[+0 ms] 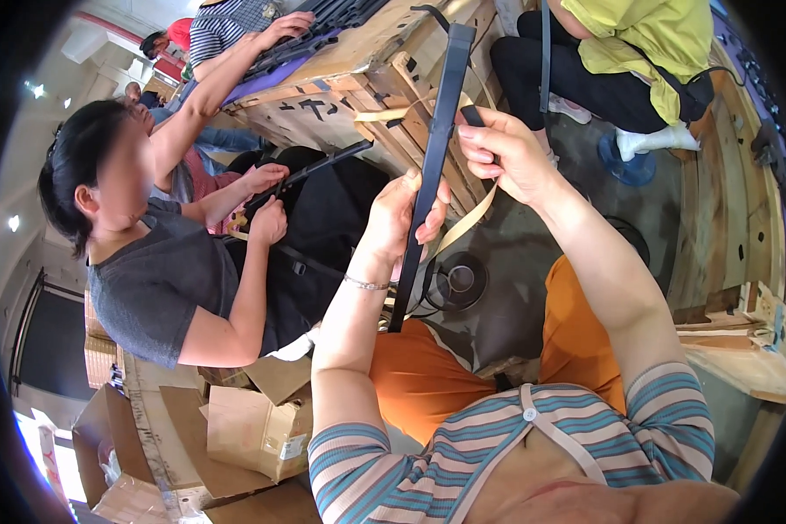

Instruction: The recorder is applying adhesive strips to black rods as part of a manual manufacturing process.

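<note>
My left hand (395, 210) is closed around a long, flat black bar (446, 96), held steeply with its top end leaning to the right. My right hand (506, 155), just right of the bar's upper half, pinches a short black piece (472, 116); its kind I cannot make out. A pale yellow strip (467, 225) loops behind the bar and hangs down below my right hand. Whether my right fingers also hold that strip I cannot tell.
To my left a seated person in a grey shirt (183, 279) handles a similar black bar (327, 163). Ahead stands a wooden crate (323, 87) stacked with black bars. A person in yellow (646, 44) sits ahead right by a blue stool (627, 162). Cardboard boxes (253, 428) lie lower left.
</note>
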The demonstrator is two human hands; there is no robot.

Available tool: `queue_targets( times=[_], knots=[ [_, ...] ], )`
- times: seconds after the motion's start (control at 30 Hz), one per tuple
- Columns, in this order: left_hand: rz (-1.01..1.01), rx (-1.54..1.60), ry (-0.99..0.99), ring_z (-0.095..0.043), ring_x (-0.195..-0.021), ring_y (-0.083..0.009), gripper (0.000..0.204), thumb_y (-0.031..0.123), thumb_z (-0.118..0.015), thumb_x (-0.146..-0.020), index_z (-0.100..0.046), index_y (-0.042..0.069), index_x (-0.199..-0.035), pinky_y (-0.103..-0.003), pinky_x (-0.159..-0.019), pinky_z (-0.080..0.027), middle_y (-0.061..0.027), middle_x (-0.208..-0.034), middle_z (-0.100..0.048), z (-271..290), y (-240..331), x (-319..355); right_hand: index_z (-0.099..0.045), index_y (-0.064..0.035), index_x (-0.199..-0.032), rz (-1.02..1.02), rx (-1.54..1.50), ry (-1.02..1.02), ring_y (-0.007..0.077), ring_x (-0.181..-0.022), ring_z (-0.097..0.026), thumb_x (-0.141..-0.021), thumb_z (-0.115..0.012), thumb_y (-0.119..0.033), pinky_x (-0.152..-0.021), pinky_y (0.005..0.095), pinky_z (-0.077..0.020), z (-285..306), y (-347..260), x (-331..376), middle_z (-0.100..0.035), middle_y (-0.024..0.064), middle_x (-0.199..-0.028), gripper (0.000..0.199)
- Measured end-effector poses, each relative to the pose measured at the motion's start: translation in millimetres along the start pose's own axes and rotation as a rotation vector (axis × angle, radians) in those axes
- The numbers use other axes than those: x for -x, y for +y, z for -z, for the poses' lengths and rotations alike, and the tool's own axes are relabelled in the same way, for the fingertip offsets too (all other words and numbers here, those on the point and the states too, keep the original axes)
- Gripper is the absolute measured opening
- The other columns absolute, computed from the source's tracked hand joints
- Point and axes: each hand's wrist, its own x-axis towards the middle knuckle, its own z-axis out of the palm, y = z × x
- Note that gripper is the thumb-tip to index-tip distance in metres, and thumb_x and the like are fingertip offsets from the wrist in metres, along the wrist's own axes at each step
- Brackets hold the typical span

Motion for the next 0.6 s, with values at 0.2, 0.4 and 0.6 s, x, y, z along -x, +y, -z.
queue_targets(
  times=[0.2,0.4,0.6],
  knots=[
    [-0.085,-0.134,0.137,-0.033,-0.037,-0.0088,0.042,0.037,-0.034,-0.094,-0.051,-0.001,-0.087,-0.021,-0.036,-0.027,-0.0043,-0.053,-0.045,-5.3,3.2,0.5,-0.05,-0.001,-0.099,-0.027,0.061,0.034,0.0052,-0.055,-0.037,-0.094,-0.039,-0.018,-0.045,0.0184,-0.0295,0.6,-6.3,9.4,-0.045,0.0,-0.071,0.021],
    [-0.208,-0.223,0.209,-0.031,-0.041,-0.0073,0.043,0.039,-0.041,-0.092,-0.05,-0.003,-0.092,-0.02,-0.037,-0.025,-0.0006,-0.055,-0.038,-5.6,20.7,6.0,-0.05,-0.0006,-0.1,-0.146,0.524,-0.123,0.0057,-0.056,-0.051,-0.095,-0.038,-0.021,-0.048,0.0177,-0.0376,-4.0,-6.8,13.6,-0.057,0.0017,-0.073,0.025],
    [-0.131,-0.176,0.373,-0.028,-0.035,-0.0061,0.02,0.015,-0.057,-0.086,-0.05,0.005,-0.07,-0.021,-0.034,-0.021,0.0039,-0.046,-0.031,-8.0,23.7,5.2,-0.051,-0.0022,-0.091,-0.362,0.566,-0.212,0.0063,-0.058,-0.055,-0.093,-0.045,-0.022,-0.048,0.0164,-0.0382,-15.3,4.8,17.9,-0.058,0.005,-0.077,0.021]
  ],
)
